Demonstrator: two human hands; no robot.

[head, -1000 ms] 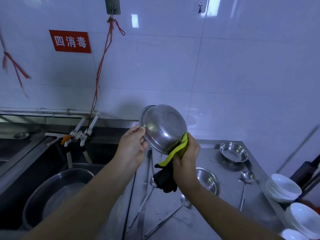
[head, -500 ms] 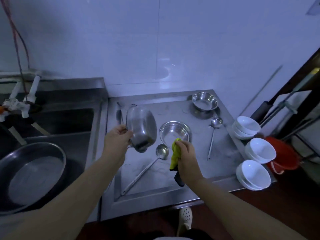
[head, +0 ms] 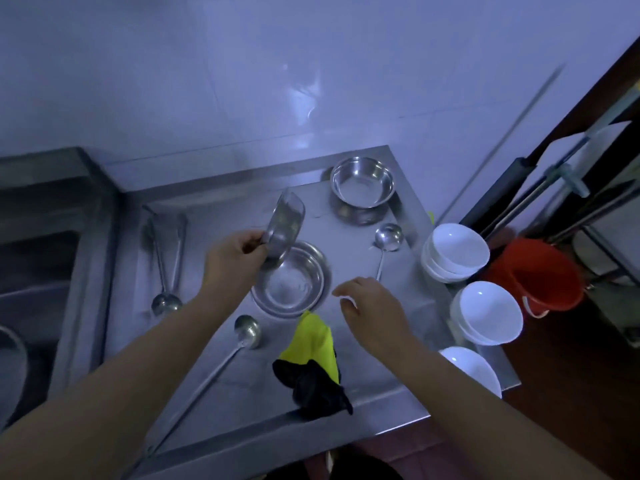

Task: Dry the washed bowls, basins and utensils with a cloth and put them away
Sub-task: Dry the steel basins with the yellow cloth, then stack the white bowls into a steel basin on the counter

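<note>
My left hand grips the rim of a small steel bowl, tilted on edge just above a larger steel bowl that rests on the steel counter. My right hand hovers open to the right of that bowl, holding nothing. The yellow and black cloth lies crumpled on the counter near the front edge. Another steel bowl sits at the back right. Ladles lie around: one right of centre, one at the front, two at the left.
Stacks of white bowls line the counter's right edge. A red bucket stands on the floor beyond them. The sink lies to the left, with a large basin's rim at the far left.
The view swung down from the wall to the counter. My right hand let go of the cloth, which now lies on the counter. My left hand carried the bowl over the larger bowl.
</note>
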